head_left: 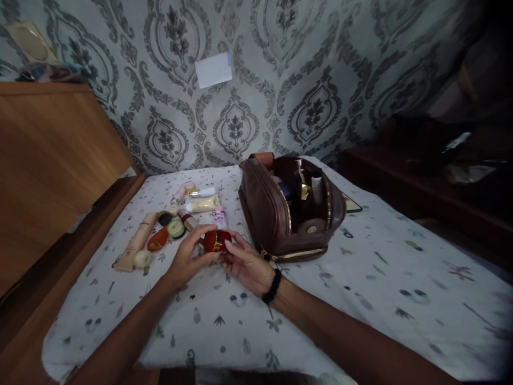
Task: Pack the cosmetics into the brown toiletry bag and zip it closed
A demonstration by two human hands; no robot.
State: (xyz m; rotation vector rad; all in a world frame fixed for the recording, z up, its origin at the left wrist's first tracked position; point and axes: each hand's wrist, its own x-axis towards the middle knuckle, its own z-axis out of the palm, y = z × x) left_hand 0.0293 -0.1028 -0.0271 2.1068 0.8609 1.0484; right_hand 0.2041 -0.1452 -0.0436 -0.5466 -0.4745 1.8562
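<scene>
Your L hand (191, 255) and R hand (249, 266) are together, fingers clasped on a red jar (215, 242), above the printed cloth (224, 334), just L of the open brown bag (262, 208). Work looks approx. midway: cosmetics, incl. a peach tube (140, 239), lie out; the bag holds others, e.g. a white bottle (316, 190); jar not yet set down.

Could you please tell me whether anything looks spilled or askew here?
The held red container looks intact; no spill shows. The white paper on the wall looks askew, its right end higher, perhaps partly from lens distortion.
</scene>
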